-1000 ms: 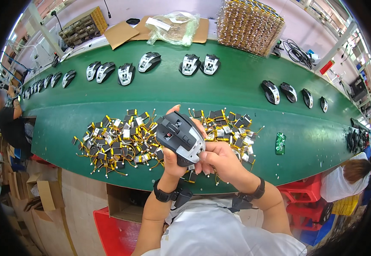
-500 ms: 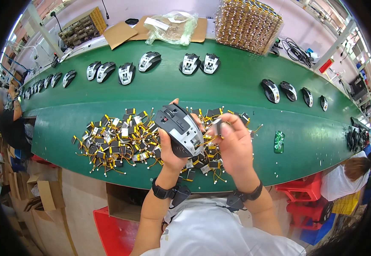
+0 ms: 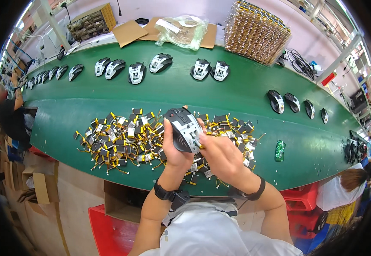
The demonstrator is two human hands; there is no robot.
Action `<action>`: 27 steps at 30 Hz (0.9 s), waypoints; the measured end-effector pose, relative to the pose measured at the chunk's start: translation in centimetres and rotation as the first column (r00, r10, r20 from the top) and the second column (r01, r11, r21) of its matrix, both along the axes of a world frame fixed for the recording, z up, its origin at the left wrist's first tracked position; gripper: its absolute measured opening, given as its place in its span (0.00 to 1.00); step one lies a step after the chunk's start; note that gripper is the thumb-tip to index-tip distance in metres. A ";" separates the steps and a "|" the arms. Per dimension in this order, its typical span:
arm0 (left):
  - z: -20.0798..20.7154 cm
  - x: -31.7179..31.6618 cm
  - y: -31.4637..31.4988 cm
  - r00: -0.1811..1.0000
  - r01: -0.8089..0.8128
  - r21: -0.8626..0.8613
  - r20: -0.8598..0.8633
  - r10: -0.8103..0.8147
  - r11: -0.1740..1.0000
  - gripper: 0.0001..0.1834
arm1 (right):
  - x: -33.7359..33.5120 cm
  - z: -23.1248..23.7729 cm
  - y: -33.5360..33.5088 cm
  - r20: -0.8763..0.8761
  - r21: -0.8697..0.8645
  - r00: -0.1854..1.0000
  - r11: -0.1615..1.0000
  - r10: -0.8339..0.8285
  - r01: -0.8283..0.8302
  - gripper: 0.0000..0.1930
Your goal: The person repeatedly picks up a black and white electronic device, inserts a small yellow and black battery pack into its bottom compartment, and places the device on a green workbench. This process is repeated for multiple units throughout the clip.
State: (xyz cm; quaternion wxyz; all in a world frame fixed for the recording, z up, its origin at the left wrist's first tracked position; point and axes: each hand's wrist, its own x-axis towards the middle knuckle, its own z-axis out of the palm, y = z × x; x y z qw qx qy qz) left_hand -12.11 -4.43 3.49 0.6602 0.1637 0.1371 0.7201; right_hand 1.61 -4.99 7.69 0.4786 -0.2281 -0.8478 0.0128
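Observation:
My left hand (image 3: 176, 157) is closed around a black and grey computer mouse (image 3: 187, 131), holding it tilted above the pile. Its top is partly uncovered and shows grey inner parts. My right hand (image 3: 224, 158) reaches in from the right with fingers curled together. Its fingertips touch the mouse's rear, near the cutout there; what they pinch is hidden behind them. Under and around both hands lies a heap of small battery packs (image 3: 125, 138), black and silver with yellow tape, thin wires and white plugs.
Several half-covered mice (image 3: 137, 73) stand along the far side of the green table (image 3: 245, 89). A green circuit board (image 3: 280, 151) lies to the right. Behind are a stack of packed battery trays (image 3: 258, 32) and a plastic bag (image 3: 181, 32). Other people sit at both ends.
My right hand has brought a small wired battery pack down and left to the mouse, where the pack is now hidden. The mouse is still in my left hand. The view has shifted slightly.

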 end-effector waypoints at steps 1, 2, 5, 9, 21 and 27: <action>-0.1 0.1 0.0 1.000 0.013 0.012 0.015 -0.013 1.000 0.36 | -0.2 -0.1 0.0 -0.035 0.025 0.999 1.000 -0.003 0.004 0.20; -0.1 0.2 0.0 0.999 0.027 0.023 0.029 -0.027 0.999 0.35 | 0.3 -0.4 0.6 -0.022 0.065 0.999 0.997 0.043 -0.042 0.16; -0.4 -0.1 0.1 0.997 0.041 0.020 0.061 -0.042 0.999 0.35 | 0.1 -0.5 1.3 0.021 0.082 0.993 0.989 0.120 -0.121 0.15; -0.6 -0.8 0.2 0.994 0.057 -0.013 0.098 -0.055 0.998 0.37 | 0.3 -0.8 0.9 0.058 0.019 0.983 0.984 0.174 -0.175 0.16; -0.7 -0.9 0.1 0.978 0.165 0.029 0.123 -0.168 0.986 0.40 | 0.9 0.7 1.7 0.155 0.131 0.949 0.947 0.273 -0.294 0.20; -0.2 -0.9 -0.2 0.972 0.202 0.104 0.100 -0.213 0.974 0.37 | 1.2 0.4 1.6 0.113 0.057 0.932 0.934 0.345 -0.353 0.18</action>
